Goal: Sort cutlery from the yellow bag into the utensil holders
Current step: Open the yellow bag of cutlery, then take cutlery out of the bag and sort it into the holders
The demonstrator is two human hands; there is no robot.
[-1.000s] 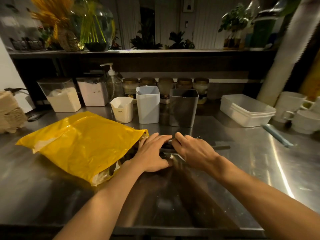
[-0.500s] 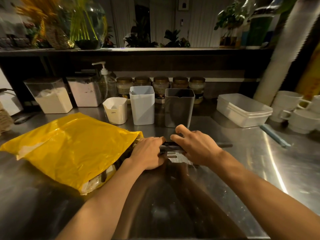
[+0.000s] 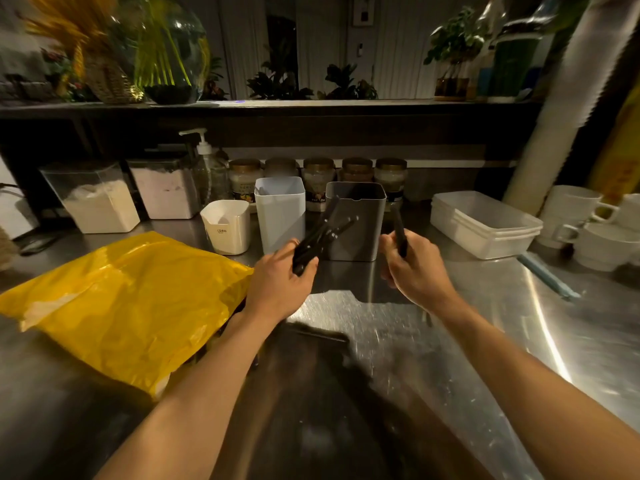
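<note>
steel counter (image 3: 450,341), dim kitchen light. yellow bag (image 3: 121,299) lies left of both hands, open end toward them. left hand (image 3: 277,289) grips a bundle of dark cutlery (image 3: 322,233), long axes slanting up-right at the dark grey holder (image 3: 363,220) just behind. right hand (image 3: 415,268) grips one dark piece (image 3: 400,230), near upright, by that holder's right edge. pale holder (image 3: 280,213) and small white holder (image 3: 225,226) stand further left. left bundle looks nearest the rim.
</note>
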